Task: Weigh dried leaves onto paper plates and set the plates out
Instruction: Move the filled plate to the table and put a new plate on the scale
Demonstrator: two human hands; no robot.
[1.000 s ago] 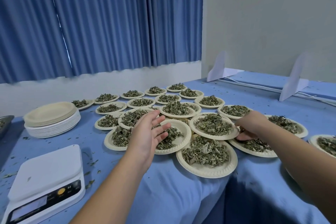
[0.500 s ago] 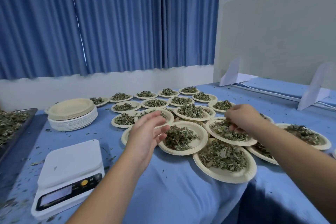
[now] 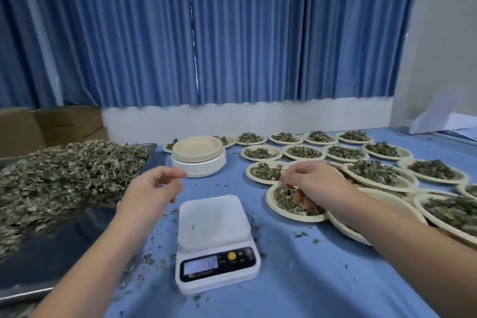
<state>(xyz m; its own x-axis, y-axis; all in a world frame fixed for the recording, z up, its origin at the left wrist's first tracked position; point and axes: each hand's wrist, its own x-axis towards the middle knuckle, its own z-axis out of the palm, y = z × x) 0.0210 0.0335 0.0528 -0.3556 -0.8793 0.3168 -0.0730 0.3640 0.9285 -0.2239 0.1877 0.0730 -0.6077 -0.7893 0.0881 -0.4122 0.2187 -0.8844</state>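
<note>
Blue tablecloth (image 3: pixel 322 279) all over, and the dried leaves (image 3: pixel 64 175) sit heaped on the metal tray (image 3: pixel 51 253) at left and portioned across rows of filled plates (image 3: pixel 433 181) at right. The right hand (image 3: pixel 312 186) has slid across to the nearest plate (image 3: pixel 270 200), just beside the scale (image 3: pixel 214 222), fingers curled down into its leaves. Pinching or only levelling, I can't tell. The left hand (image 3: pixel 154 188) has come off the plates, loosely curled and holding nothing, hovering near the stack of empty plates (image 3: pixel 198 162). The scale's bare, so I'd say 1 portion is set out and the next weighing is due.
</note>
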